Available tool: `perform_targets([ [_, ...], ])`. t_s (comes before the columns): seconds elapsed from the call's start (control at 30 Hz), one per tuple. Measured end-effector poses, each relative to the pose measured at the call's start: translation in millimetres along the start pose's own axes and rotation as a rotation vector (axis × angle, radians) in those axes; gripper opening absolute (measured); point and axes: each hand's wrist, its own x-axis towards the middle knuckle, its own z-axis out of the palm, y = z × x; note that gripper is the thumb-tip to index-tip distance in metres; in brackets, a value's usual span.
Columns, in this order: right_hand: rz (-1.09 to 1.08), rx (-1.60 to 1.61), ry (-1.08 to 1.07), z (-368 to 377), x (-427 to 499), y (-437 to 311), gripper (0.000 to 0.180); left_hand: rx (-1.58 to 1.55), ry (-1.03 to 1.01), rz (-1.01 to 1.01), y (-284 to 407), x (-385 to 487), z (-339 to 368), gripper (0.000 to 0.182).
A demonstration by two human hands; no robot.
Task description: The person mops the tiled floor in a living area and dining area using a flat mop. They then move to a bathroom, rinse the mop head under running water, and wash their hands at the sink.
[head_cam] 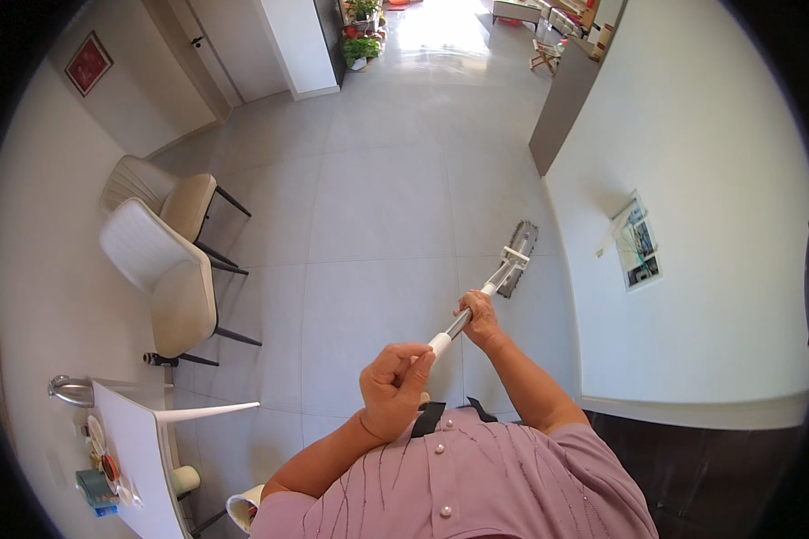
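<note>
A flat mop (pixel 518 259) with a grey fringed head and a white joint rests on the grey tiled floor, close to the right wall. Its metal pole slants from the head back towards my chest. My right hand (pixel 480 315) is wrapped around the pole just above the joint. Nearer my body, my left hand (pixel 396 384) grips the white upper end of the handle between thumb and curled fingers.
Two beige chairs (pixel 183 306) with black legs stand along the left wall. A white table (pixel 135 451) holding dishes is at lower left. An open wall box (pixel 637 242) with wires is on the right. Potted plants (pixel 361 48) stand far ahead.
</note>
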Motion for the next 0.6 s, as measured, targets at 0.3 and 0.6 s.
perform_targets([
  [0.3, 0.064, -0.032, -0.184, 101.1, 129.4, 37.7, 0.029, -0.034, 0.115, -0.053, -15.0, 161.8, -106.2, 0.004],
  [0.6, -0.005, 0.011, -0.135, 209.6, 297.8, -14.2, 0.023, -0.153, 0.479, 0.073, 14.0, 344.6, -196.8, 0.006],
])
